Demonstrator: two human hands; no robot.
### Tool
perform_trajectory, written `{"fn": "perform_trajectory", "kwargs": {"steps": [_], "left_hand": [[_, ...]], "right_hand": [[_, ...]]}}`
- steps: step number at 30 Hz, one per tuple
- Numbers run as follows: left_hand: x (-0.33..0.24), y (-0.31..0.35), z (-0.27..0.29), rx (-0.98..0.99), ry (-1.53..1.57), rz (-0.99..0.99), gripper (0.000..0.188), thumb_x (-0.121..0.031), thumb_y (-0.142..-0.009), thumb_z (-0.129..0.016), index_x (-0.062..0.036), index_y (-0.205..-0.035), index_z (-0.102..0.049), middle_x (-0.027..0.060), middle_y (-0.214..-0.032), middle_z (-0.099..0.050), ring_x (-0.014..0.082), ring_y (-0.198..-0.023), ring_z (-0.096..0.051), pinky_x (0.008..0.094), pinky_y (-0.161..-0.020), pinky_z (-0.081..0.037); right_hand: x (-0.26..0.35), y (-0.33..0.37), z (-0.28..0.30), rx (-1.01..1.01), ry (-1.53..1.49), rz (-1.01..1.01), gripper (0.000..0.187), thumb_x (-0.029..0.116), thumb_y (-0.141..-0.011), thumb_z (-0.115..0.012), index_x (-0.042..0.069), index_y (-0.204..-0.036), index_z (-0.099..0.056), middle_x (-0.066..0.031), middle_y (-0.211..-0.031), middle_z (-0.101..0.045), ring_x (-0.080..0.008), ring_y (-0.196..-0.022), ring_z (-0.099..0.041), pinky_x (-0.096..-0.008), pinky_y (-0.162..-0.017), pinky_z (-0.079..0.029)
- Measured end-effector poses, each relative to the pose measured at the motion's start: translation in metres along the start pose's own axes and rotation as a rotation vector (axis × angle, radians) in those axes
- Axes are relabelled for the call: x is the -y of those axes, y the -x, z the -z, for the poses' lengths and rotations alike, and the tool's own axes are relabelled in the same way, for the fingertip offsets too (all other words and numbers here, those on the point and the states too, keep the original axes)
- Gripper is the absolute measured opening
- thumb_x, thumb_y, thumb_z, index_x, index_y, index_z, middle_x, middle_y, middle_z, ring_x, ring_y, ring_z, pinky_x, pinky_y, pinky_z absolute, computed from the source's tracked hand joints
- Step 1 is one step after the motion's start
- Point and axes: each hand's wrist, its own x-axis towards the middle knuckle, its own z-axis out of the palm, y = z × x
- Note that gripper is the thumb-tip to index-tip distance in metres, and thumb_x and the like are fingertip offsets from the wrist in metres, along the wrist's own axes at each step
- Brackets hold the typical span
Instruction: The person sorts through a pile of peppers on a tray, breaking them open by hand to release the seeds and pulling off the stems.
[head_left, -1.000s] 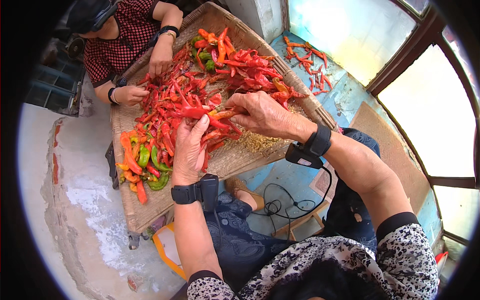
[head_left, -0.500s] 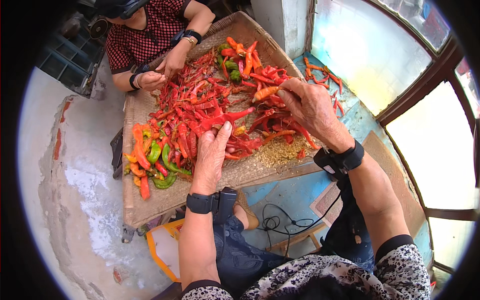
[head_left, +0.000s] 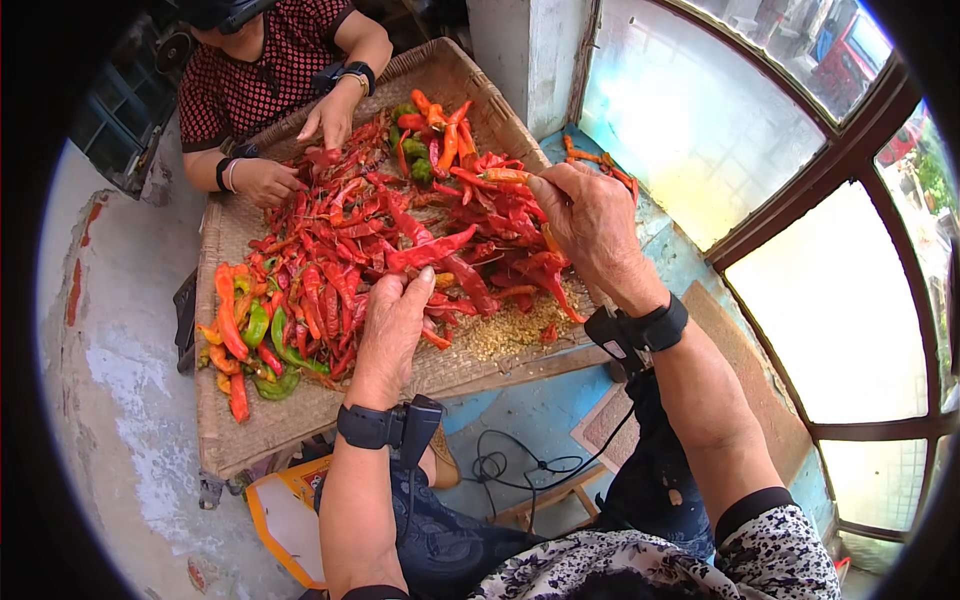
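My left hand [head_left: 392, 325] is closed at the near side of the pepper heap, thumb up, on a long red chili pepper [head_left: 432, 250]. Its fingers are partly hidden beneath. Over the heap's right side, my right hand [head_left: 597, 228] pinches an orange chili pepper [head_left: 507, 176] between thumb and fingertips. Red, partly wrinkled chili peppers [head_left: 330, 245] are spread across a woven tray [head_left: 300, 425]. Green and orange peppers [head_left: 262, 335] lie at the tray's left, and another orange and green cluster [head_left: 440, 135] sits at its far end.
A co-worker [head_left: 265, 75] leans over the tray's far left side, both hands among the peppers. Pale seeds [head_left: 515, 328] lie near the right edge. More peppers [head_left: 600, 160] rest beyond the tray by the windows [head_left: 700, 110]. A black cable [head_left: 530, 465] coils on the blue floor.
The view has shifted, so the tray appears further left. The co-worker's hands, together before, are now apart over the peppers. Both my hands still hold their peppers.
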Motion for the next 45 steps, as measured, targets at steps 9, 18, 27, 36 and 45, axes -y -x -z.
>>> {"fn": "perform_trajectory", "kwargs": {"steps": [9, 18, 27, 36, 45], "left_hand": [[-0.005, 0.003, -0.009, -0.099, -0.019, -0.150, 0.024, -0.027, -0.091, -0.064, -0.0094, -0.108, -0.064, -0.0029, -0.085, -0.060, 0.0048, -0.069, -0.050, 0.0232, -0.057, -0.042], [-0.011, 0.007, -0.012, 0.017, 0.018, -0.201, 0.022, -0.023, -0.090, -0.067, -0.0065, -0.104, -0.064, -0.0028, -0.087, -0.063, 0.0038, -0.076, -0.055, 0.0230, -0.064, -0.046], [-0.013, 0.010, 0.003, 0.036, 0.097, -0.134, 0.026, -0.025, -0.095, -0.058, -0.0041, -0.110, -0.059, -0.0013, -0.090, -0.062, 0.0043, -0.072, -0.054, 0.0206, -0.062, -0.044], [-0.011, 0.009, 0.008, -0.005, 0.091, -0.080, 0.026, -0.026, -0.095, -0.057, -0.0055, -0.110, -0.058, -0.0025, -0.089, -0.060, 0.0038, -0.072, -0.053, 0.0207, -0.058, -0.044], [-0.013, 0.008, 0.012, 0.095, 0.206, -0.102, 0.027, -0.022, -0.096, -0.057, -0.0058, -0.118, -0.056, 0.0018, -0.104, -0.064, 0.0089, -0.086, -0.063, 0.0244, -0.071, -0.054]], "right_hand": [[-0.001, 0.007, 0.000, 0.116, 0.147, 0.050, 0.015, 0.019, -0.084, -0.066, 0.007, -0.092, -0.063, -0.0134, -0.086, -0.060, -0.0330, -0.081, -0.061, -0.0424, -0.066, -0.051], [0.031, 0.031, -0.012, 0.368, -0.366, 0.184, 0.033, 0.017, -0.082, -0.070, 0.003, -0.110, -0.061, -0.0135, -0.101, -0.057, -0.0332, -0.093, -0.061, -0.0402, -0.076, -0.052], [0.024, 0.017, -0.008, 0.347, -0.351, -0.015, 0.021, 0.016, -0.090, -0.063, -0.002, -0.082, -0.056, -0.0189, -0.064, -0.049, -0.0311, -0.055, -0.047, -0.0391, -0.053, -0.039], [0.010, -0.013, -0.016, 0.203, -0.252, 0.042, 0.019, 0.011, -0.085, -0.063, -0.003, -0.098, -0.061, -0.0256, -0.078, -0.060, -0.0441, -0.077, -0.059, -0.0466, -0.066, -0.049], [0.040, 0.015, -0.025, 0.449, -0.606, 0.022, 0.039, 0.028, -0.088, -0.067, -0.004, -0.109, -0.062, -0.0203, -0.082, -0.066, -0.0320, -0.075, -0.066, -0.0390, -0.066, -0.051]]}}
